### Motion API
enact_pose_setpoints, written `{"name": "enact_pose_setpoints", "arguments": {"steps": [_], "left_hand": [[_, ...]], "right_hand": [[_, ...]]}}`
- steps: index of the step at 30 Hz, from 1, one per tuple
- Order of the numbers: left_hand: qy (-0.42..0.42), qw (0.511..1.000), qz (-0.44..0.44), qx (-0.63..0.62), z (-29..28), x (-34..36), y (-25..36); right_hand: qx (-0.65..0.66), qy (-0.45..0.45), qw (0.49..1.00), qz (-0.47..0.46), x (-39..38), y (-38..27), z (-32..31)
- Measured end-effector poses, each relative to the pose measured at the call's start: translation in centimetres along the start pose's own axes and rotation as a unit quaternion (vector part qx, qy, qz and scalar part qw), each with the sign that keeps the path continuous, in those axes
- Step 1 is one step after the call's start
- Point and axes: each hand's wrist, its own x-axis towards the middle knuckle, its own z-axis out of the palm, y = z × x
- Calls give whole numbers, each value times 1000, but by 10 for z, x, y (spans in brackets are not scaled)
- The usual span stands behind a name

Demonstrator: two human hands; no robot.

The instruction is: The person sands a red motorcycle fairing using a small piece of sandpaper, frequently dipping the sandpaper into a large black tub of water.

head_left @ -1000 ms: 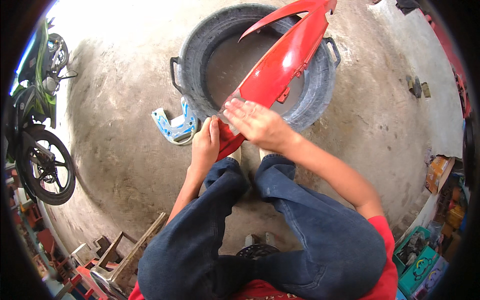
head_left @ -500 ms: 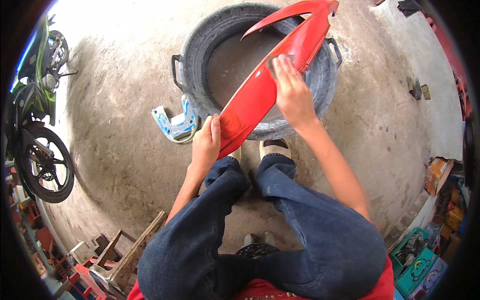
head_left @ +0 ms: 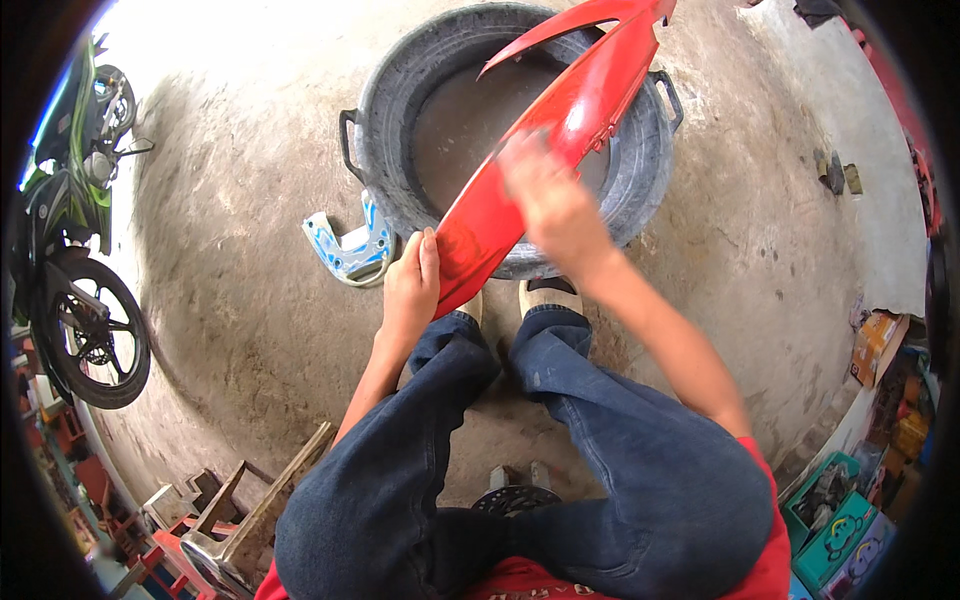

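Observation:
A long red motorcycle body panel [head_left: 483, 222], forked at its far end, slants over a big dark tub [head_left: 388, 150] with murky water in it. My left hand [head_left: 408, 285] grips the panel's near left end, thumb on top. A duller, darker patch shows on the red surface beside that thumb. On the middle of the panel lies my right hand [head_left: 560, 205], smeared by motion, its fingers pressing a small grey sheet [head_left: 537, 140] to the surface. Most of this sheet is hidden under the fingers.
A white-and-blue plastic part [head_left: 350, 250] lies on the concrete floor left of the tub. A motorcycle [head_left: 88, 310] stands at the far left. Wooden stools [head_left: 255, 510] are at the lower left; boxes with odds and ends [head_left: 835, 530] sit at the lower right.
My right hand has slid down the panel, toward me and to the left. The panel has shifted slightly; my left hand keeps its hold in nearly the same place.

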Motion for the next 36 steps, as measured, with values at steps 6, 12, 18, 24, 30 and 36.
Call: {"name": "enact_pose_setpoints", "arguments": {"steps": [6, 12, 18, 24, 30, 36], "left_hand": [[0, 1000, 9, -9, 9, 4, 0], [-10, 1000, 1, -10, 12, 2, -5], [-3, 1000, 9, -11, 8, 2, 0], [7, 1000, 16, -19, 6, 1, 0], [-4, 1000, 11, -10, 5, 3, 3], [0, 999, 10, -34, 13, 1, -7]], "right_hand": [[68, 14, 997, 19, 7, 18, 1], [60, -12, 997, -36, -8, -16, -3], [86, 38, 995, 37, 1, 30, 0], [89, -5, 992, -85, -22, -32, -7], [17, 32, 999, 34, 12, 35, -1], [111, 10, 985, -134, -24, -43, -2]]}}
